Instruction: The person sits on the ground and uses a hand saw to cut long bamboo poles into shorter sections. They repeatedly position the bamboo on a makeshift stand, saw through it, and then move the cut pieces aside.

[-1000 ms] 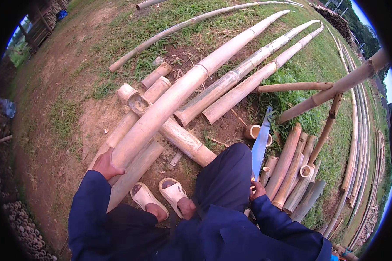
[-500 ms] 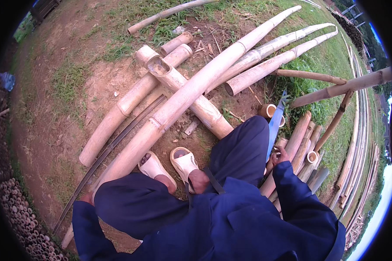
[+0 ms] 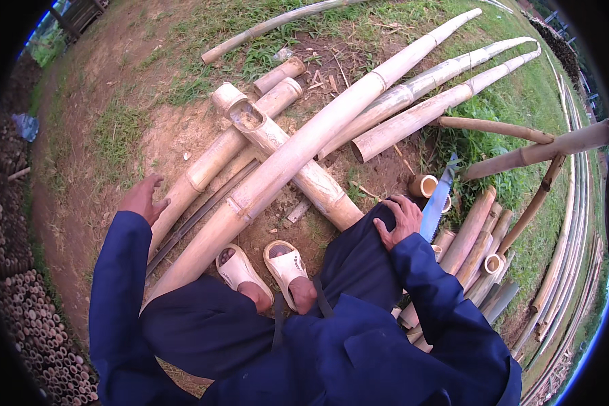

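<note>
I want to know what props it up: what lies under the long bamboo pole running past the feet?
The long bamboo pole lies across a shorter notched bamboo piece and thin dark strips. The ground beneath is hidden.

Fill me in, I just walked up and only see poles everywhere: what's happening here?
A person in blue work clothes crouches over bamboo poles on bare ground. The left hand is open, at a pale pole lying beside the long pole. The right hand rests on the right knee. A saw stands just beyond that hand, blade pointing away, next to short cut bamboo pieces. Both feet, in cream clogs, sit against the long pole.
</note>
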`<state>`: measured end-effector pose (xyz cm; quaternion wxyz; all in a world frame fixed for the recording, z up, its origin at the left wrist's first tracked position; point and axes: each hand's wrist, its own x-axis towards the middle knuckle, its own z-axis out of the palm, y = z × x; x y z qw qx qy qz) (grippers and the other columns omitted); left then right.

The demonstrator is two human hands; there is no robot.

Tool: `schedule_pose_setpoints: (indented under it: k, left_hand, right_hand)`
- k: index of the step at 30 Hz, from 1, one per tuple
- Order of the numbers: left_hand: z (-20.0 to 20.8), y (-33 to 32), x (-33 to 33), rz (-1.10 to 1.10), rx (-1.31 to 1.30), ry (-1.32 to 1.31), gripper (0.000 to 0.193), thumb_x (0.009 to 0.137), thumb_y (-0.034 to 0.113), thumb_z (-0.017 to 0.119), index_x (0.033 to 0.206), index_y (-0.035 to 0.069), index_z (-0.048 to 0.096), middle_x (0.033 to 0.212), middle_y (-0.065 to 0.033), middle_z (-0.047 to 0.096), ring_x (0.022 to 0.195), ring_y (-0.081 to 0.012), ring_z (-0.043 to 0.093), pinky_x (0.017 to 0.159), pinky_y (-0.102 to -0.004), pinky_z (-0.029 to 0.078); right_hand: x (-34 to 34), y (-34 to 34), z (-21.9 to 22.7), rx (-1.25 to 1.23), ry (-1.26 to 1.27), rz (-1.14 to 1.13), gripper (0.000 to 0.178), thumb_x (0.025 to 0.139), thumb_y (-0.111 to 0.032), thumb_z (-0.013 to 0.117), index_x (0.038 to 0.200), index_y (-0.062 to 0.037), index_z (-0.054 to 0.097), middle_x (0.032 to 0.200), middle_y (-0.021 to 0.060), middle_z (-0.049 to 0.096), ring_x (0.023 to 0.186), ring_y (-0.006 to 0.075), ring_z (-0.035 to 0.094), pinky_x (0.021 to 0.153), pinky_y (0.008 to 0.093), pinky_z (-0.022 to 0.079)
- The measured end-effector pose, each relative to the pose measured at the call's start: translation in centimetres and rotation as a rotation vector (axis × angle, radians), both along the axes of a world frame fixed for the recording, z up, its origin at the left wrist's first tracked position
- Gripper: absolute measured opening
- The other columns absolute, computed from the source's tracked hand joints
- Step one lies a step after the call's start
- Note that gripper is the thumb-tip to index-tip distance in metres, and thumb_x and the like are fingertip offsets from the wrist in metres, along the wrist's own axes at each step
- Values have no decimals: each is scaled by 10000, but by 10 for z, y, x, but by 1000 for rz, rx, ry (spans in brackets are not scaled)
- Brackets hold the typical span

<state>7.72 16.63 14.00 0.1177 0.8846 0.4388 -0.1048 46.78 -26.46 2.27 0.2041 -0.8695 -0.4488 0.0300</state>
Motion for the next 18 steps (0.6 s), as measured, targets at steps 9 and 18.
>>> schedule_pose_setpoints:
  k: [9,18]
  left_hand:
    - [-109,-76,339,-125,-123,-153,977,661,513,904,1340,-79,525,1328,-260,624,1225,-383,628,1056,-447,512]
    - [-138,-82,390,8,-204,-86,914,681,386,910,1361,-74,509,1109,-229,736,1069,-345,729,955,-425,572]
  right_hand:
    - [18,-4,-5,64,117,-42,393,775,-250,823,1121,-96,720,1270,102,654,1301,330,562,1160,532,339]
    - [22,13,-2,34,88,-11,366,753,-173,831,1091,-94,718,1231,100,678,1237,328,597,1105,462,391]
